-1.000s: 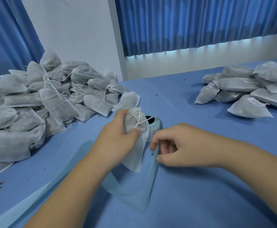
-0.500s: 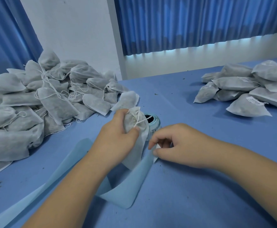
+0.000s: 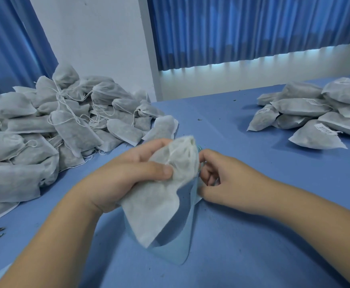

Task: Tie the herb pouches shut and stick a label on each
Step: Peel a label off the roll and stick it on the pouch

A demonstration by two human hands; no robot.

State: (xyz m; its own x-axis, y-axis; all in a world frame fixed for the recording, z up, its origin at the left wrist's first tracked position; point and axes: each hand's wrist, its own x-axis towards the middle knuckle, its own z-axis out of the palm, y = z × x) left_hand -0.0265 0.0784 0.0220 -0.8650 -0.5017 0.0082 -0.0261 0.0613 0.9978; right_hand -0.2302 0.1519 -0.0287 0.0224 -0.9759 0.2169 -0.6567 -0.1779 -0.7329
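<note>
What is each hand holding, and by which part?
Left hand grips a pouch just below its gathered neck; right hand pinches the blue label strip at its edge.

left: big pouch heap [image 3: 51, 129] blocks that side
right: smaller labelled pile [image 3: 315, 113]
middle: open desk [image 3: 221, 125] lane between them

pouch [image 3: 159, 196]: matt fibrous cloth | liner strip [image 3: 176, 252]: glossy paper | table [image 3: 253, 235]: matt
</note>
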